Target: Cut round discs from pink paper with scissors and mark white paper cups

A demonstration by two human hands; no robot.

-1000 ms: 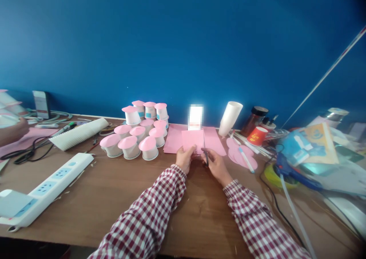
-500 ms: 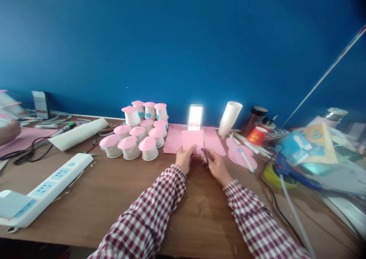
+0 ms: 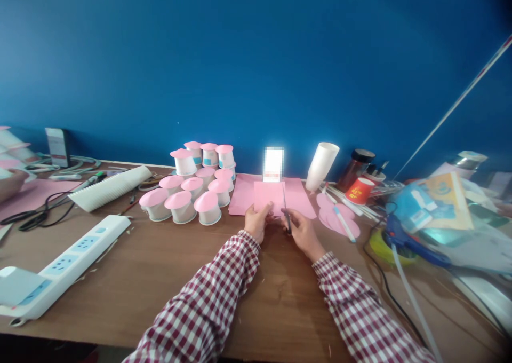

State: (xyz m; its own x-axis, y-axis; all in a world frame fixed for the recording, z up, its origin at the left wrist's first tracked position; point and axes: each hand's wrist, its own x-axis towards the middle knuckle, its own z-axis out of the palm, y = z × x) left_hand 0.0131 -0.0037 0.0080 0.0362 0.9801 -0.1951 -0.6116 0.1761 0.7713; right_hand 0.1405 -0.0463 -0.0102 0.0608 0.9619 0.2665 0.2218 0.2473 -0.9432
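Cone-topped cups [image 3: 180, 208] are crowding the desk left of the fingers; a tilted, white tapered cylinder [image 3: 322, 163] is leaning beyond them to the right, near flat, rounded pink pieces [image 3: 327, 217]. Larger pink sheets [image 3: 242, 195] are lying just beyond the fingers. The left hand [image 3: 258, 222] is pinching a thin, straight-edged paper [image 3: 266, 194]; the right hand [image 3: 302, 228] is gripping slim scissors [image 3: 288, 220] along its right edge.
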